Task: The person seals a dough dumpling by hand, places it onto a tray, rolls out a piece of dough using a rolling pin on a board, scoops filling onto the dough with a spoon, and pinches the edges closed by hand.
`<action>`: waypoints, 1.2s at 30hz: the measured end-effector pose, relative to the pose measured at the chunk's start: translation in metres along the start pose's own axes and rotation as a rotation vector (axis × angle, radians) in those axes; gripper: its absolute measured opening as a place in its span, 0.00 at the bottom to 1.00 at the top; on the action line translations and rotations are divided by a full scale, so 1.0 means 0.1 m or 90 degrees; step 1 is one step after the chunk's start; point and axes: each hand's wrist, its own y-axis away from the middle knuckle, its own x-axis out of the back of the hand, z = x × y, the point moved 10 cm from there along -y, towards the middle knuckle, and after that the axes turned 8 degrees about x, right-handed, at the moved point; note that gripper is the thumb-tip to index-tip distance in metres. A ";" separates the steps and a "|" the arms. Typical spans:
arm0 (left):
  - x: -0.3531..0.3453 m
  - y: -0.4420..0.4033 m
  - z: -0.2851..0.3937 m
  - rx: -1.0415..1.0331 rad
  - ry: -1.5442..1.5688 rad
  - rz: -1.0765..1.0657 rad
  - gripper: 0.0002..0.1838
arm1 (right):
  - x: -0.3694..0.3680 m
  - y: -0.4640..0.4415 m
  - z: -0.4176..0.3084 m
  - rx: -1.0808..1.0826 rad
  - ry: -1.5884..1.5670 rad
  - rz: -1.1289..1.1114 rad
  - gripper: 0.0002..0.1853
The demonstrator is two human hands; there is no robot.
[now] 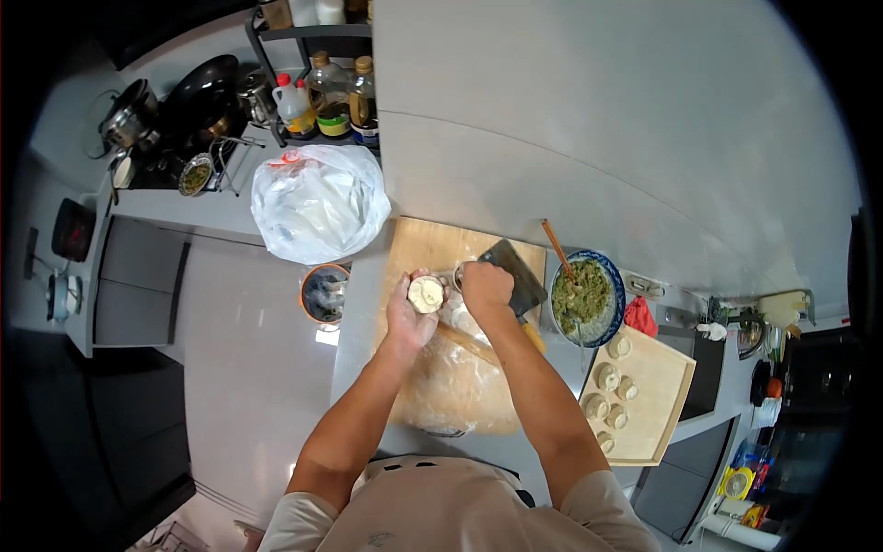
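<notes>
My left hand cups a pale, round piece of filled-looking dough, its fingers curled around the sides. To its right, my right hand is closed in a fist, and a small rounded rim shows at its left side; what it grips is mostly hidden. Beneath and beyond that fist lies a cleaver with a dark blade. A wooden rolling pin rests across the floured wooden board, between my forearms.
On the right stands a blue-rimmed bowl of green filling with wooden chopsticks. Below it, a tray carries several dough rounds. A white plastic bag sits upper left, near bottles. An orange-rimmed bin stands left of the counter.
</notes>
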 end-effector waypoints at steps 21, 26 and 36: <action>-0.59 1.28 -0.61 0.105 0.017 -0.075 0.20 | 1.43 2.07 -1.09 0.377 -0.038 0.270 0.09; -0.63 1.51 -0.69 0.100 0.004 -0.085 0.18 | 1.49 2.37 -1.15 0.391 -0.010 0.302 0.07; -0.68 1.79 -0.75 0.096 -0.029 -0.145 0.17 | 1.40 2.60 -0.83 0.137 -0.145 0.345 0.20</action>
